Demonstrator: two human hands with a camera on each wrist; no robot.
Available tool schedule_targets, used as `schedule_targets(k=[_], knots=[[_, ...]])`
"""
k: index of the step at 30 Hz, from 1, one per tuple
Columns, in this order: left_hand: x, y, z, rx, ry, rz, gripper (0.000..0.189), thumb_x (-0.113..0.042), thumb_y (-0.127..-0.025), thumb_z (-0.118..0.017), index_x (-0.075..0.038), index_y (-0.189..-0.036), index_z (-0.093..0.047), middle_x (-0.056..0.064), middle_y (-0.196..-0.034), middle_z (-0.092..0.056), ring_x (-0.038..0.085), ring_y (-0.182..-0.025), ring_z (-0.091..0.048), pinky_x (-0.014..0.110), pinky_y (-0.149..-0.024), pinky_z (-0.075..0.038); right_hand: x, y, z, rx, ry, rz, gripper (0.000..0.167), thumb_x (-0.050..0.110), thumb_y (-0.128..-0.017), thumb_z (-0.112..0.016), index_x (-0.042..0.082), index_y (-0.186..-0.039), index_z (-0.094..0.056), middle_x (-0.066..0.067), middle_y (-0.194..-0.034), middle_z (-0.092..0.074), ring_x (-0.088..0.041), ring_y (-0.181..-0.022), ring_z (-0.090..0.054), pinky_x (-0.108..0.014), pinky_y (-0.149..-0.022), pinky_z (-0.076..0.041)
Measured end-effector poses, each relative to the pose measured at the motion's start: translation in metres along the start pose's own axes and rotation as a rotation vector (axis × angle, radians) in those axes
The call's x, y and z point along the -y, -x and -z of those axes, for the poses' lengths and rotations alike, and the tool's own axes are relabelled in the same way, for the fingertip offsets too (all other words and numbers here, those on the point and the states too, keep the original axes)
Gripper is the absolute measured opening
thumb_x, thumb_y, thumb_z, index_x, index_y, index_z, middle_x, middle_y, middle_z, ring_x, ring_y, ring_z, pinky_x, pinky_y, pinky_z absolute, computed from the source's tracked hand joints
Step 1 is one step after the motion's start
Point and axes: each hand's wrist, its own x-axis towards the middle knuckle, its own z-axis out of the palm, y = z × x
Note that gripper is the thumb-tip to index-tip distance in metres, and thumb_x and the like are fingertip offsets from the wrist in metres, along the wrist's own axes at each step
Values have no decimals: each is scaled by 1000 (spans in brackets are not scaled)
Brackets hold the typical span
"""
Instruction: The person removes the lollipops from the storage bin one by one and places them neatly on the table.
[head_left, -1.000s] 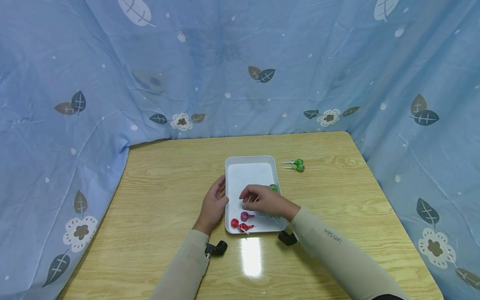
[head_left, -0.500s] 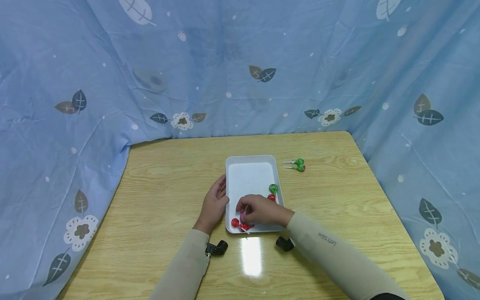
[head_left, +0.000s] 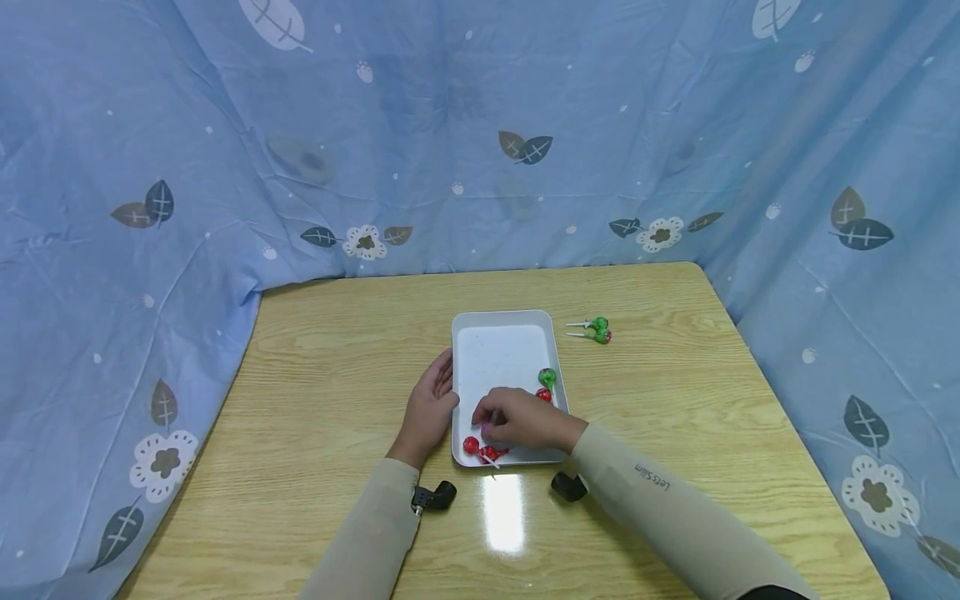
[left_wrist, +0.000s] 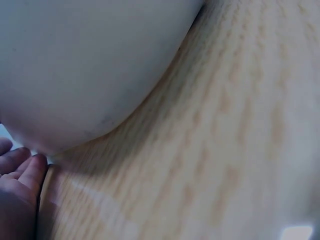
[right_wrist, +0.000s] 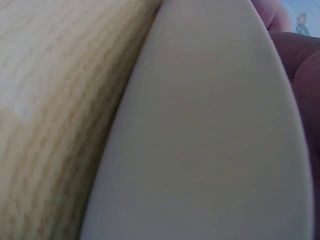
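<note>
Lollipop (head_left: 486,430), purple, sits seemingly pinched in the curled right hand (head_left: 522,418), while the left hand (head_left: 429,408), fingers extended, touches the tray (head_left: 501,346).

The 2 sleeved forearms (head_left: 660,504) converge; the left hand (head_left: 430,408) has fingers extended, the right hand (head_left: 521,419) bends fingers thumbward.

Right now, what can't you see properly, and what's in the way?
Head view: part of the purple candy, behind the right hand.
Head view: any writing on the green lollipops, too small.
Left wrist view: left hand, cut off by left edge.
Both wrist views: inside the tray, behind its wall.
</note>
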Motion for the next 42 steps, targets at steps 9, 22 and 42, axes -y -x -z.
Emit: schedule_targets(k=[9, 22, 42], knots=[[-1, 1, 0, -12, -21, 7, 77, 13, -93, -45, 1, -168, -35, 20, -169, -41, 31, -155, -40, 35, -124, -36, -4, 1, 7, -91, -4, 16, 14, 0, -95, -75, 12, -102, -77, 5, -103, -62, -14, -94, -60, -32, -83, -57], [-4, 1, -2, -15, -11, 17, 76, 13, -94, -46, 2, -168, -34, 19, -169, -40, 29, -155, -41, 30, -122, -37, -3, 8, 25, -223, -160, -77, 11, 8, -102, -72, 9, -113, -75, 1, -110, -66, -18, -94, -65, -34, -79, -58], [-4, 1, -2, -26, -49, 17, 77, 12, -94, -46, -2, -168, -36, 16, -169, -42, 25, -154, -42, 26, -120, -39, -11, 20, 49, -444, -220, -143, 23, 13, -105, -72, 4, -126, -77, -3, -118, -69, -25, -93, -66, -36, -75, -60]])
